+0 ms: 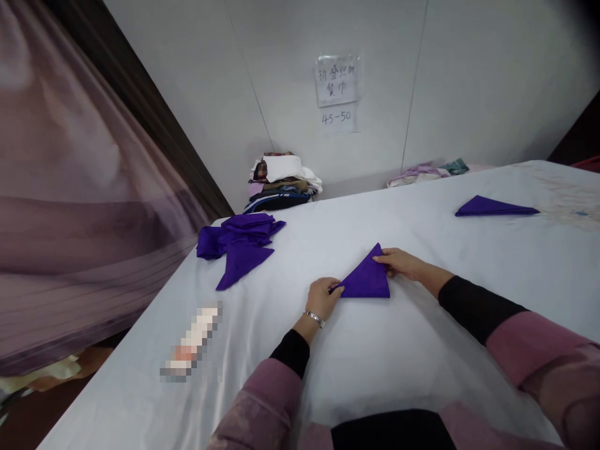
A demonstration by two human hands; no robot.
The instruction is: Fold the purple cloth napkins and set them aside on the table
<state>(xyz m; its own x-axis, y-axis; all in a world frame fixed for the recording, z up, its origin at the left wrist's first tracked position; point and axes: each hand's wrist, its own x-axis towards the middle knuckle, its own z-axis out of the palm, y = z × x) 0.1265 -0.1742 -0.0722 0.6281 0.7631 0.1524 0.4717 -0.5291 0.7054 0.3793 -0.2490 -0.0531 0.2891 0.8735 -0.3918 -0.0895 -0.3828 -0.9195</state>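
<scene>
A purple cloth napkin (368, 278), folded into a triangle, lies in front of me between both hands. My left hand (324, 296), with a silver bracelet at the wrist, pinches its left corner. Near the upper right edge, my right hand (398, 263) grips the same napkin between thumb and fingers. Another folded purple napkin (492, 207) rests farther off at the right. A loose heap of purple napkins (241, 237) lies at the left edge, one pointed corner spreading toward me.
A white cloth covers the table (262, 350). A blurred-out oblong item (193, 344) lies on its left side. Behind the table are a stack of folded clothes (281, 181) and more fabric (422, 173). Paper signs (336, 81) hang on the wall; a curtain (84, 187) drapes at left.
</scene>
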